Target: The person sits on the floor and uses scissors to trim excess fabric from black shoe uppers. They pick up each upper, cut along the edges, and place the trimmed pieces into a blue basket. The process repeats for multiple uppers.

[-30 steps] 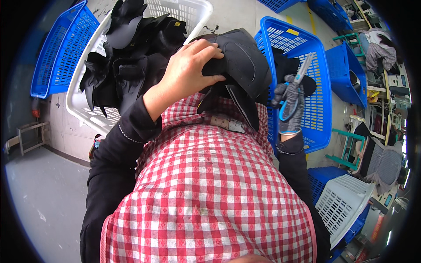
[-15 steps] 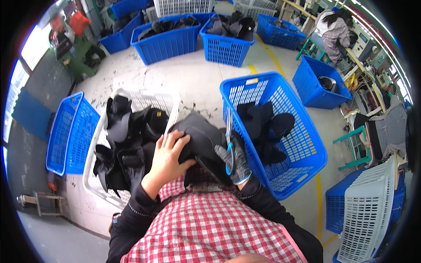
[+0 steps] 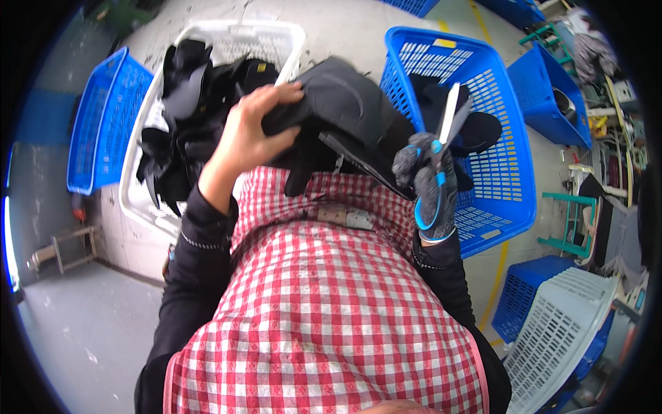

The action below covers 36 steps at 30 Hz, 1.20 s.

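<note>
A black padded fabric piece [image 3: 341, 103] with a curved seam lies over my lap, against the checked apron. My bare left hand [image 3: 248, 134] grips its left edge between thumb and fingers. In a grey glove, my right hand [image 3: 441, 196] holds blue-handled scissors [image 3: 449, 114] beside the piece's right end. Their blades point up and away, slightly apart. Whether the gloved fingers touch the piece, I cannot tell. Similar black pieces [image 3: 185, 96] fill the white basket [image 3: 298, 43] on the left. More black pieces [image 3: 480, 132] lie inside the blue basket [image 3: 522, 131] on the right.
Another blue basket [image 3: 103, 127] stands at the far left, near a small metal stand [image 3: 72, 247]. To the right are a blue bin [image 3: 548, 96], a green stool frame [image 3: 569, 221] and stacked baskets [image 3: 562, 338]. A yellow line [image 3: 494, 297] runs along the floor.
The view has tipped downward, so things appear higher. My right hand with the scissors has moved right, away from the piece. My left hand keeps its grip on the piece.
</note>
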Tool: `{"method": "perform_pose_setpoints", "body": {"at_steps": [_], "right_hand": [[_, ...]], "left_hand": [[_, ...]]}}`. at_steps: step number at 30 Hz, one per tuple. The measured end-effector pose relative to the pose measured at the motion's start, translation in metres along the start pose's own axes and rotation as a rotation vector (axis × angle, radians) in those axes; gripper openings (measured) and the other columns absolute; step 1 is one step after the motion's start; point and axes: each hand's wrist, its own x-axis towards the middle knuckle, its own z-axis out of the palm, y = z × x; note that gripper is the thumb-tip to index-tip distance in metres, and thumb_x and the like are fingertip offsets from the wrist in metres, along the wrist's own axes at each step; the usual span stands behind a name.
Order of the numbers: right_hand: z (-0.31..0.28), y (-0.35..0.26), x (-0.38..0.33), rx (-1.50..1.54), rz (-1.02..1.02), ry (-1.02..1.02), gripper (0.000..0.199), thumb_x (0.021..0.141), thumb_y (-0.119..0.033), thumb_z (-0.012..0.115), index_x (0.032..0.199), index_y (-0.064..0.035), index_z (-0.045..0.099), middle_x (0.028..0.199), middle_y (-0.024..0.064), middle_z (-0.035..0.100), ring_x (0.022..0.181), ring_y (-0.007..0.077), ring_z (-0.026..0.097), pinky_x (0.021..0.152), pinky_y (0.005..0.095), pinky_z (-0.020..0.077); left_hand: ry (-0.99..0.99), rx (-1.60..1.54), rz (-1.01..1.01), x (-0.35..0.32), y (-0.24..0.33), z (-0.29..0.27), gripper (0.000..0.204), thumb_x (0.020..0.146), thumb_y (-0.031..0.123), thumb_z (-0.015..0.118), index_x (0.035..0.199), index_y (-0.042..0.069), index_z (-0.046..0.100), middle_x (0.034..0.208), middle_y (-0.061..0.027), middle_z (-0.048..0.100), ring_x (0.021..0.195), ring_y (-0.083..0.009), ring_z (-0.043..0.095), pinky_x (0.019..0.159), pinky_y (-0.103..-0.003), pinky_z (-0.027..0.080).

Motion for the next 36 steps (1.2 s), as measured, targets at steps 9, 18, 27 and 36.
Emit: {"method": "perform_pose_setpoints", "body": {"at_steps": [9, 18, 27, 36], "right_hand": [[0.025, 0.008, -0.009, -0.495, 0.406, -0.283, 0.05, 0.091, -0.01, 0.079, 0.138, -0.0047, 0.061, 0.128, 0.0092, 0.069, 0.111, 0.017, 0.066, 0.096, 0.0319, 0.0542], [0.02, -0.034, 0.02, -0.975, 0.432, -0.41, 0.049, 0.09, -0.027, 0.083, 0.129, -0.0014, 0.067, 0.108, 0.0132, 0.076, 0.093, 0.0198, 0.071, 0.085, 0.0335, 0.0564], [0.01, -0.03, 0.035, -0.841, 0.547, -0.351, 0.048, 0.093, -0.031, 0.081, 0.13, -0.004, 0.067, 0.086, 0.0018, 0.071, 0.074, 0.0075, 0.064, 0.065, 0.025, 0.0535], [0.012, -0.031, 0.036, -0.488, 0.736, -0.207, 0.049, 0.094, -0.033, 0.079, 0.128, -0.0007, 0.065, 0.079, 0.005, 0.072, 0.059, 0.0077, 0.064, 0.051, 0.0218, 0.0489]], "left_hand": [[-0.124, -0.03, 0.038, 0.014, -0.007, -0.01, 0.053, 0.065, 0.0, 0.071, 0.118, 0.001, 0.071, 0.134, -0.0138, 0.068, 0.124, -0.0309, 0.065, 0.112, -0.039, 0.048], [-0.051, 0.036, 0.026, 0.01, -0.001, -0.006, 0.051, 0.066, 0.002, 0.073, 0.117, 0.002, 0.071, 0.131, -0.0132, 0.07, 0.123, -0.0299, 0.066, 0.11, -0.039, 0.049], [-0.026, -0.043, -0.005, 0.007, -0.01, -0.007, 0.052, 0.066, 0.002, 0.073, 0.118, 0.001, 0.071, 0.131, -0.0143, 0.07, 0.123, -0.0316, 0.066, 0.111, -0.039, 0.049], [-0.023, 0.006, 0.038, 0.006, -0.015, -0.005, 0.051, 0.064, 0.002, 0.073, 0.115, 0.0, 0.071, 0.131, -0.0143, 0.07, 0.126, -0.0325, 0.064, 0.112, -0.041, 0.048]]}}
